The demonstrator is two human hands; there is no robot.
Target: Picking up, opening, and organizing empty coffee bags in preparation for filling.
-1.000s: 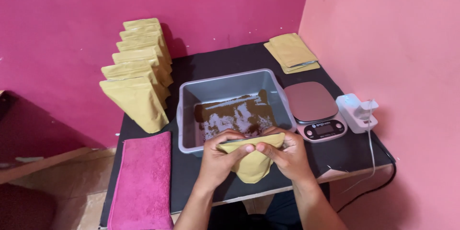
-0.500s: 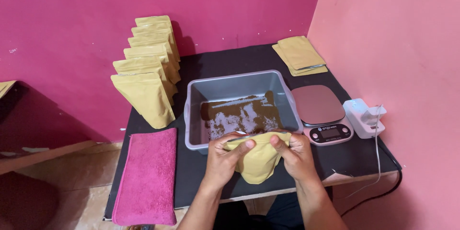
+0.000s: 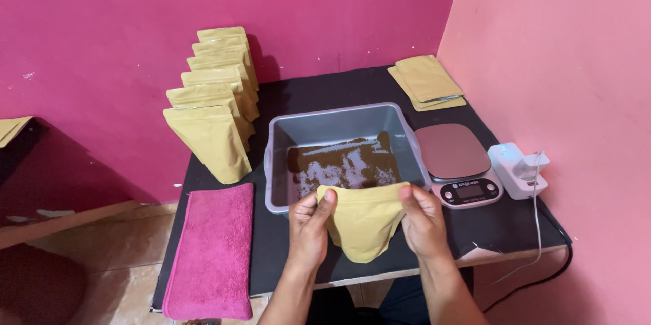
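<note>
Both hands hold a tan stand-up pouch (image 3: 363, 223) by its top corners, just in front of a grey plastic tub (image 3: 282, 136). My left hand (image 3: 308, 225) pinches the pouch's left top edge and my right hand (image 3: 422, 220) pinches the right one. The pouch hangs with its mouth up, near the tub's front rim. Dark brown ground powder (image 3: 342, 164) covers part of the tub's floor.
A row of several filled tan pouches (image 3: 211, 111) stands at the left of the black table (image 3: 319, 88). A pink towel (image 3: 211, 250) lies front left. A digital scale (image 3: 458, 162) and a white charger (image 3: 517, 169) sit right. Flat empty pouches (image 3: 427, 81) lie back right.
The view has shifted slightly; my hands have spread the pouch's top edge wider and lifted it closer to the tub's front rim.
</note>
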